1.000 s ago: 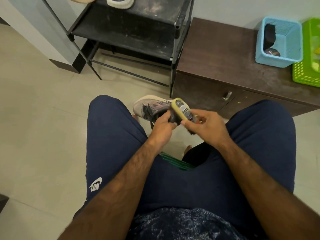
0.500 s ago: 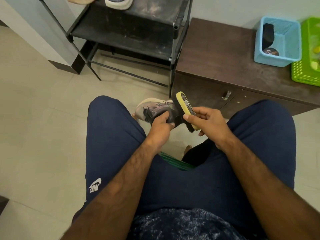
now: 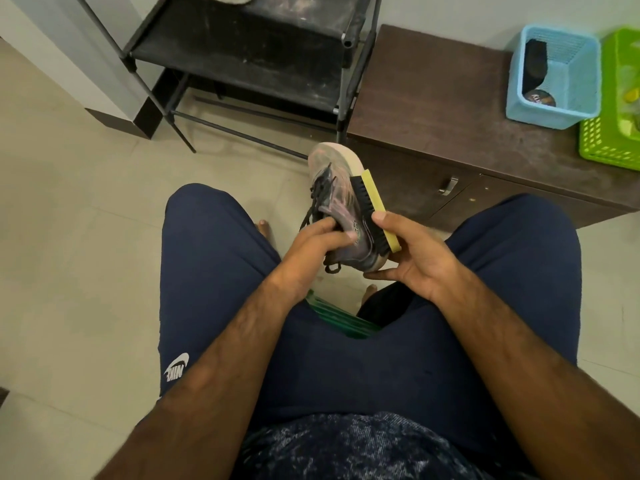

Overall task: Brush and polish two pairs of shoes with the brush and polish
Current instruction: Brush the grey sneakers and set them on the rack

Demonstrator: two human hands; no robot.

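Beige tiled floor [image 3: 86, 237], dark cabinet [image 3: 433, 98], left hand [image 3: 311, 247] grips shoe [image 3: 341, 204], right hand [image 3: 412, 258] grips brush [image 3: 372, 211]

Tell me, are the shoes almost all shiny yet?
Not yet. Nothing looks finished. The left hand holds a grey-pink lace-up sneaker while the right hand presses a yellow-backed black-bristle brush on its side. The round polish tin sits in the light blue plastic basket, so polishing probably comes later, and the other shoes too.
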